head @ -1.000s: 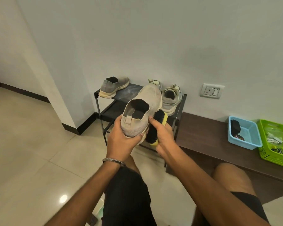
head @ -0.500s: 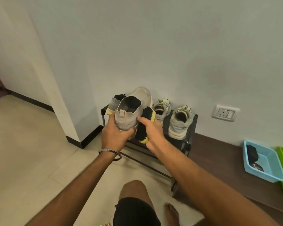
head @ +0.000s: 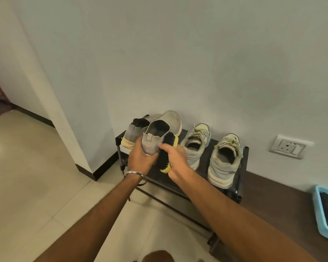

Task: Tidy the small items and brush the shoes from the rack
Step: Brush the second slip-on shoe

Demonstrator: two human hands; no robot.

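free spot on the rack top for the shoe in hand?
The rack top shows one bare gap, between the grey slip-on at its left end and the nearer laced sneaker; the held shoe hovers there. The right half is crowded by both sneakers. The wooden ledge is bare up to the blue tray.

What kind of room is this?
Probably a home entryway or hallway: a shoe rack against the wall holds sneakers, the floor is tiled, and a wall socket sits low nearby.
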